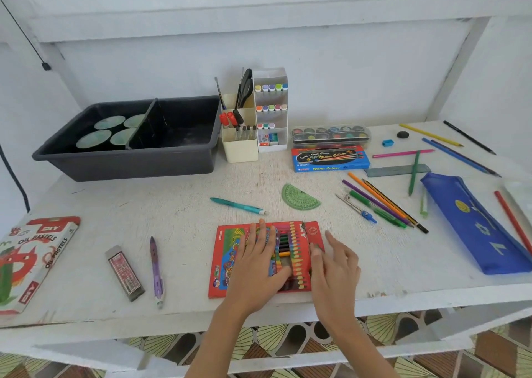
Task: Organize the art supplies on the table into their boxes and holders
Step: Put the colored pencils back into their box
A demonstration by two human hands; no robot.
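At lower centre the left hand (256, 265) presses flat, fingers straight, on the flat red cardboard crayon box (226, 242) lying lengthwise left to right, while the right hand (335, 268), fingers loosely spread, touches its nearer right-end red flap (313, 231).

We read "OIL PASTELS" and "DIY" on the white box (31, 259), and "Water Colour" on the blue box (330, 159).

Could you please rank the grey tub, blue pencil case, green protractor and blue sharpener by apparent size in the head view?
1. grey tub
2. blue pencil case
3. green protractor
4. blue sharpener, clearly smallest even though it lies farther back
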